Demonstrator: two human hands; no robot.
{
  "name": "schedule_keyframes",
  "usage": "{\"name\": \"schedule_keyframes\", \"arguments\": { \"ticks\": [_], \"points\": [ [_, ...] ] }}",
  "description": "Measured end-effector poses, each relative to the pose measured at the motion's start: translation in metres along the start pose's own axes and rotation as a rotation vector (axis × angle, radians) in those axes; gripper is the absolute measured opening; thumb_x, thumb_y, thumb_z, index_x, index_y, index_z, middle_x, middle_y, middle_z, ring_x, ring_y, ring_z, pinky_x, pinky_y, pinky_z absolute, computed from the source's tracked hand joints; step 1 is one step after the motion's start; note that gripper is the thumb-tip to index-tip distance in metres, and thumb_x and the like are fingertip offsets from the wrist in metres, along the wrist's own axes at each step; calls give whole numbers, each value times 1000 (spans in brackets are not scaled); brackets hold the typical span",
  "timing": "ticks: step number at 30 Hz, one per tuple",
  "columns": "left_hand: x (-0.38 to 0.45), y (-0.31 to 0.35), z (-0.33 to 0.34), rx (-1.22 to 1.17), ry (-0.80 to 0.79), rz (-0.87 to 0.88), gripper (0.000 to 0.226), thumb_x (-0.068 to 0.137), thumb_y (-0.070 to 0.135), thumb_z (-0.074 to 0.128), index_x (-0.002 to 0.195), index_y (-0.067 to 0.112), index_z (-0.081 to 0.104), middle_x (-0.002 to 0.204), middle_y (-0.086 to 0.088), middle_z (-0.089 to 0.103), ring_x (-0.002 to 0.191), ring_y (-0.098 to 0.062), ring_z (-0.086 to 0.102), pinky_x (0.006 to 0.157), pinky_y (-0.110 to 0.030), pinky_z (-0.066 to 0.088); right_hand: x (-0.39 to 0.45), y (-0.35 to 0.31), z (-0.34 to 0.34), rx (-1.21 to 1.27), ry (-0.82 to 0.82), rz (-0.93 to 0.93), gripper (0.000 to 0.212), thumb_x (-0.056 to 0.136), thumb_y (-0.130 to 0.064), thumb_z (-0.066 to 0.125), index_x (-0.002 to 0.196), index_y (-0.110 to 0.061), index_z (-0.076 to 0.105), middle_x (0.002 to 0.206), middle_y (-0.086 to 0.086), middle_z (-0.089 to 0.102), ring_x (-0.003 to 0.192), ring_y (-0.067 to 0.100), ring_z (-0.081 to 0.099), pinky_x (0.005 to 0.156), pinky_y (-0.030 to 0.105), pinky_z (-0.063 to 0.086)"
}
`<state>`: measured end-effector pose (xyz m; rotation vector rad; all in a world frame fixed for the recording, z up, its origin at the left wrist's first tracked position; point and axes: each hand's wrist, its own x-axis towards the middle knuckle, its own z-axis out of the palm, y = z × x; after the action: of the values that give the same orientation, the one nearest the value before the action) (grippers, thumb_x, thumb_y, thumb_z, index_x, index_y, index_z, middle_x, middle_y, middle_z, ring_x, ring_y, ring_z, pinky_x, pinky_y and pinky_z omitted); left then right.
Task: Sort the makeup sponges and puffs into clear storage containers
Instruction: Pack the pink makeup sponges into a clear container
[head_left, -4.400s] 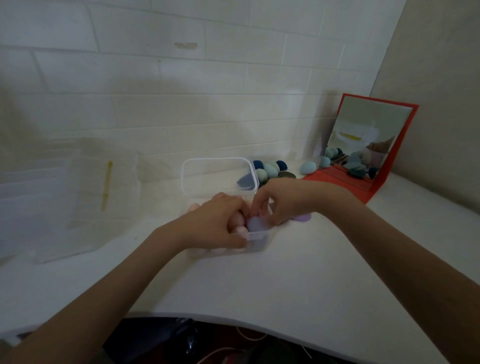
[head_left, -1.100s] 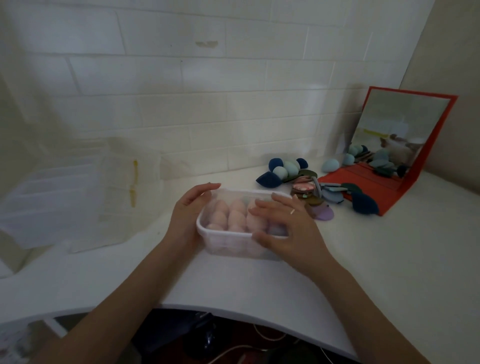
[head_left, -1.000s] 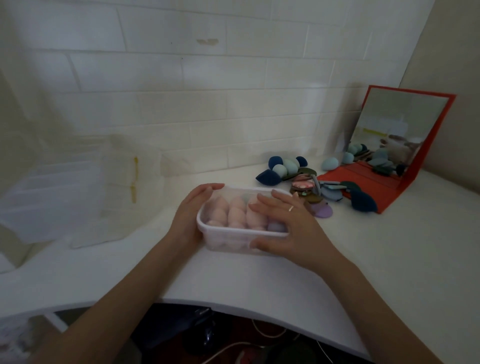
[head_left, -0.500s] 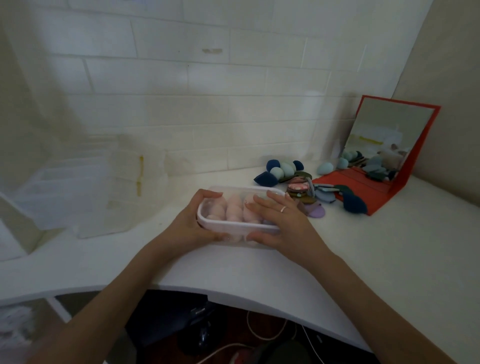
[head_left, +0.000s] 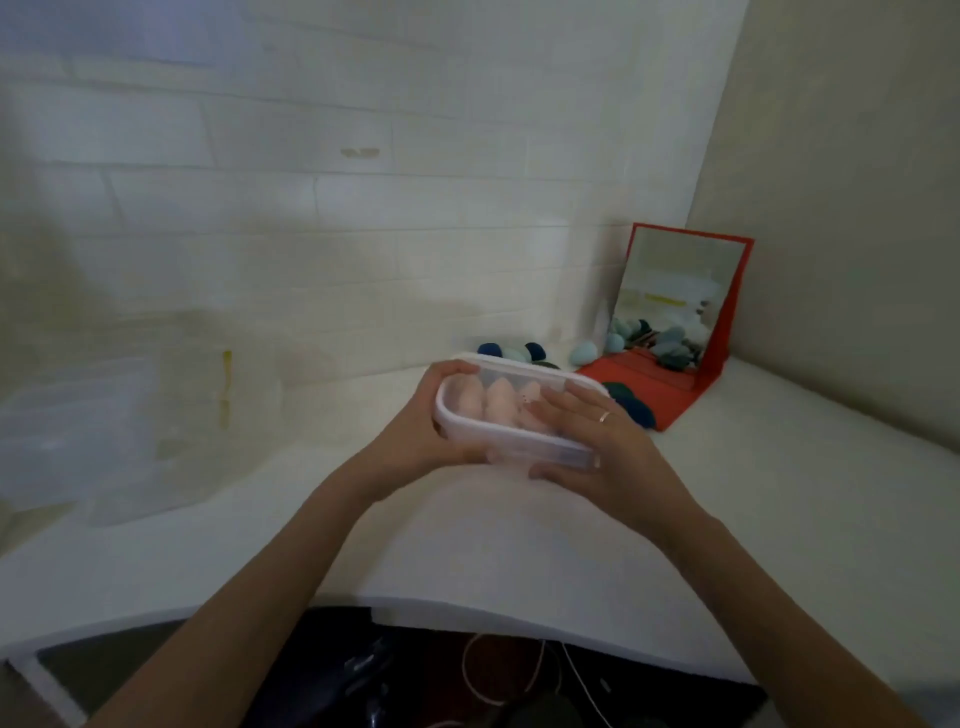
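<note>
Both hands hold the lidded box of pink sponges above the counter: left hand grips its 9 o'clock end, right hand lies flat on the lid, thumb beneath. It looks light, the plastic slick and slightly flexible; the ends offer the surest hold.

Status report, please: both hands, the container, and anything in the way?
Left hand and right hand both grip clear lidded plastic container of pink sponges, lifted off white counter. Blue-green sponges unsorted behind. Nothing blocking.

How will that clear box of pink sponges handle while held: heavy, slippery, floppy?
Probably light: the box holds only pink sponges. Its walls look rigid. Smooth plastic may be slippery, so the left hand and right hand gripping opposite ends seems sensible.
</note>
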<state>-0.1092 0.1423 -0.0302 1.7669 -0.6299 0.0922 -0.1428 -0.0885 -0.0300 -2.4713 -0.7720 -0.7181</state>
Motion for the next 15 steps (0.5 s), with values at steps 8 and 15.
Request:
{"name": "schedule_keyframes", "arguments": {
  "ticks": [8,15],
  "points": [
    [83,5,117,-146,-213,1,70,68,14,84,125,29,46,124,10,50,107,0,54,75,-17,51,-54,62,-75,-214,16,373,69,72,-38,77,135,-32,49,144,-6,45,139,21,33,116,36,23],
    [129,4,209,-83,-350,30,83,62,9,88,132,13,44,130,-3,50,114,-14,54,76,-10,50,-98,110,-114,-216,-2,629,67,77,-35,75,137,-34,46,148,-6,39,142,21,27,116,45,21]
  ]
}}
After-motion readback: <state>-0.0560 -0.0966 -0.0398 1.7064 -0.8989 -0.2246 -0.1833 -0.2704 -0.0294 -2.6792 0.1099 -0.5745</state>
